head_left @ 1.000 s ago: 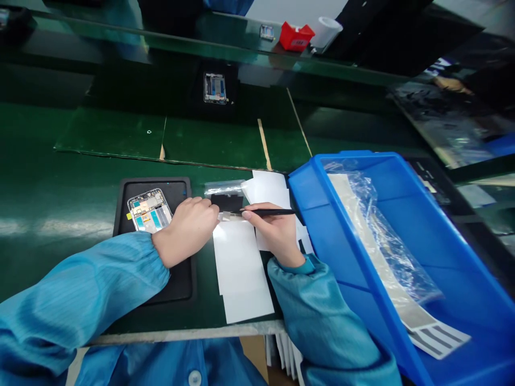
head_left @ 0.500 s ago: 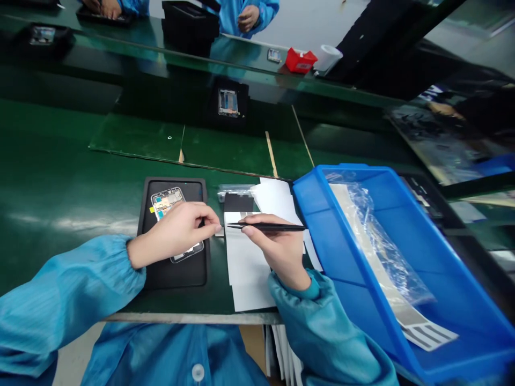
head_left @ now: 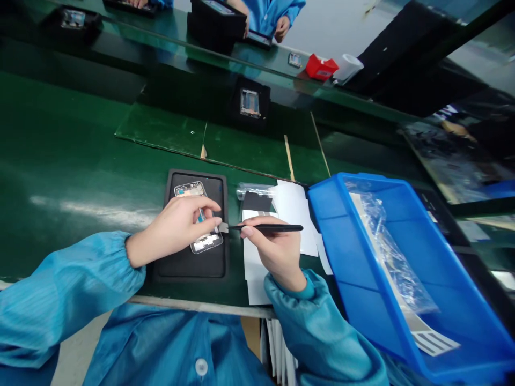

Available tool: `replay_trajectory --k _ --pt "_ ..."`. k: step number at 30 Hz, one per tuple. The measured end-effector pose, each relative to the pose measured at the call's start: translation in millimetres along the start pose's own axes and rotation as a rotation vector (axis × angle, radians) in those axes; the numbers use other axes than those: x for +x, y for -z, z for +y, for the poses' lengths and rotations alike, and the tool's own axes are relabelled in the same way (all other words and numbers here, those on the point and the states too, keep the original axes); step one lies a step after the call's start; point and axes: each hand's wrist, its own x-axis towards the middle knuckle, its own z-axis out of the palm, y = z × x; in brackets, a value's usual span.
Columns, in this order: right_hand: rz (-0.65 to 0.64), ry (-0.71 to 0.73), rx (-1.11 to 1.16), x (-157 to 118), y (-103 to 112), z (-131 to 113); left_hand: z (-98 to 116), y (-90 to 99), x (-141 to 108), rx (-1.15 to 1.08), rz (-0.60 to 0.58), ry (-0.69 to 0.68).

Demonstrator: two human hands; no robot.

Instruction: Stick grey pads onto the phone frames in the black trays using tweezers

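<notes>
My left hand [head_left: 181,225] is over the black tray [head_left: 189,271], thumb and index finger near a small grey piece [head_left: 223,228] at the tray's right edge; the fingertips close on its left end. A phone frame [head_left: 207,242] with exposed parts lies in the tray, partly hidden by this hand. Black tweezers [head_left: 277,228] are held in my right hand [head_left: 277,246], their tips pointing left and meeting the small grey piece. White sheets [head_left: 257,268] lie under and beside my right hand, with a dark strip [head_left: 257,201] above them.
A large blue bin [head_left: 362,268] with plastic wrap [head_left: 398,257] stands on the right. Beyond a raised green ledge sits another black tray with a phone frame [head_left: 250,103]. Across the bench are a red box [head_left: 321,67], a white roll [head_left: 349,67] and a person's hand [head_left: 282,28].
The view has shifted, moving the bench items rightward. The tweezer tips have come to the small grey piece, and both hands are now nearer the phone frame. Across the bench, another hand has appeared.
</notes>
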Motion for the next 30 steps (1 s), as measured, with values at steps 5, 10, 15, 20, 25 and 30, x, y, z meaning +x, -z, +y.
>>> replay_trajectory --k 5,10,15,20,25,30 --pt "0.006 -0.034 -0.012 3.5 -7.9 9.6 -14.6 -17.0 -25.6 0.538 -0.074 -0.208" --pt "-0.032 -0.060 -0.038 13.0 -27.2 12.2 -18.0 -28.9 -45.3 0.718 -0.184 -0.341" --pt "-0.072 -0.135 -0.100 22.5 -51.3 8.0 -22.9 -23.2 -59.5 0.643 -0.237 -0.386" --pt "-0.100 -0.164 -0.135 23.6 -60.0 12.5 -26.5 -19.4 -67.9 0.548 -0.274 -0.393" --pt "-0.095 -0.147 -0.184 17.6 -60.7 13.1 -42.1 -3.5 -55.9 0.543 -0.085 -0.359" --pt "-0.095 -0.142 -0.205 14.5 -61.7 13.7 -61.9 6.5 -45.1 0.628 0.123 -0.290"
